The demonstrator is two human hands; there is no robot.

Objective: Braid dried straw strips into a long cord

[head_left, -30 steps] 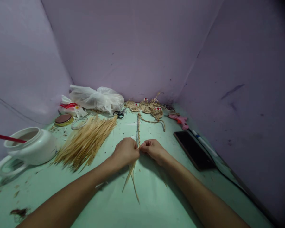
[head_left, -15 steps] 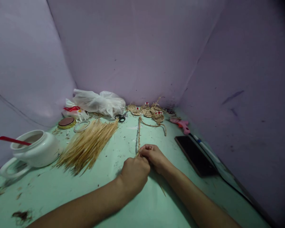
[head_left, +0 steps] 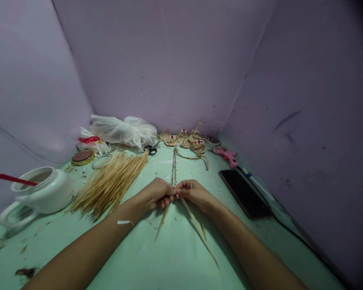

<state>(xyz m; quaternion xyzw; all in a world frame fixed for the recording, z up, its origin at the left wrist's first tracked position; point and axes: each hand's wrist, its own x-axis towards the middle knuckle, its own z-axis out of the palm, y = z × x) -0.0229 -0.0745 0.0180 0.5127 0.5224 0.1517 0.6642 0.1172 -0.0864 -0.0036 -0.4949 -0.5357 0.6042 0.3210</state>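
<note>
A thin braid of straw-coloured fibre (head_left: pixel 175 167) runs down the middle of the table toward me. At its near end my left hand (head_left: pixel 160 193) and my right hand (head_left: pixel 193 193) meet, both closed with fingertips pinched on the strands. Loose flat fibre strands (head_left: pixel 196 225) hang out below the hands, one on the left and a couple on the right. The exact point where the fingers grip is partly hidden. Left of the braid lies a bundle of dry fibre strips (head_left: pixel 115 183).
Round woven pieces with red and white beads (head_left: pixel 184 141) lie at the back, near black scissors (head_left: pixel 150 150) and a plastic bag (head_left: pixel 124 131). A white pot (head_left: pixel 48 193) stands left. A pink glue gun (head_left: pixel 228 156) and a phone (head_left: pixel 245 195) lie right, with a cable (head_left: pixel 293 233).
My left hand has turned from a fist across the braid's end to a pinch beside my right fingers. The loose strands now show spread below. The view has shifted slightly.
</note>
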